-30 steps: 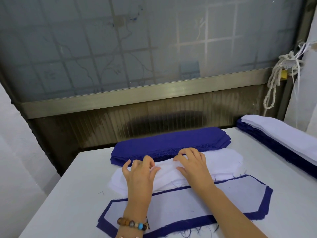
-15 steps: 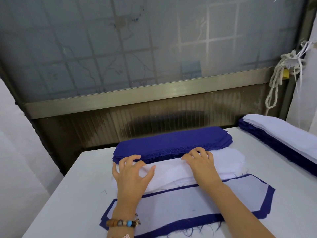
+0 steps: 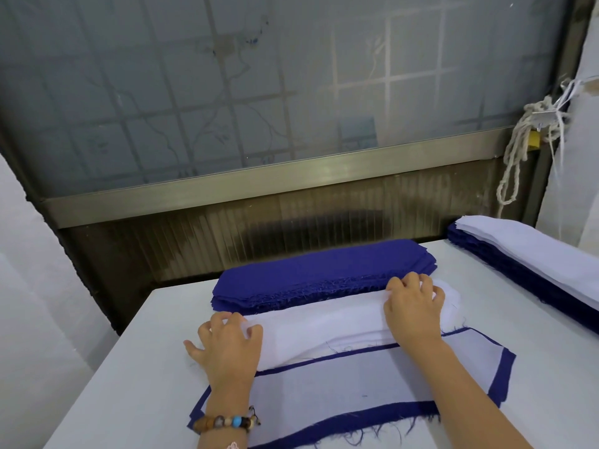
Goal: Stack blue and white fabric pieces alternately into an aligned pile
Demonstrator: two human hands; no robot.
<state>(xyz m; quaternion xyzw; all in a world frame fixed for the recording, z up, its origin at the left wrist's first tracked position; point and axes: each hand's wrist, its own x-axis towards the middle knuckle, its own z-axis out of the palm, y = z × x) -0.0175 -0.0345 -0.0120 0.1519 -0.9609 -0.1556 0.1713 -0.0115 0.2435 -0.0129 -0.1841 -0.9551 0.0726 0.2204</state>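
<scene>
A stack of blue fabric pieces (image 3: 321,273) lies at the far side of the white table (image 3: 136,377). In front of it is a stack of white pieces (image 3: 324,328). My left hand (image 3: 227,345) grips the left end of the top white piece with curled fingers. My right hand (image 3: 411,303) grips its right end. Nearest me lies the pile being built (image 3: 356,387), a white piece on top of a larger blue piece whose frayed edge shows all round.
Another long pile of blue pieces topped with white ones (image 3: 531,260) runs along the table's right edge. A frosted window with a metal rail (image 3: 259,186) stands behind the table. A knotted rope (image 3: 518,144) hangs at the right. White cloth hangs at the left.
Both hands have slid apart along the white stack, from its middle out to its two ends, the left going left and nearer, the right going right.
</scene>
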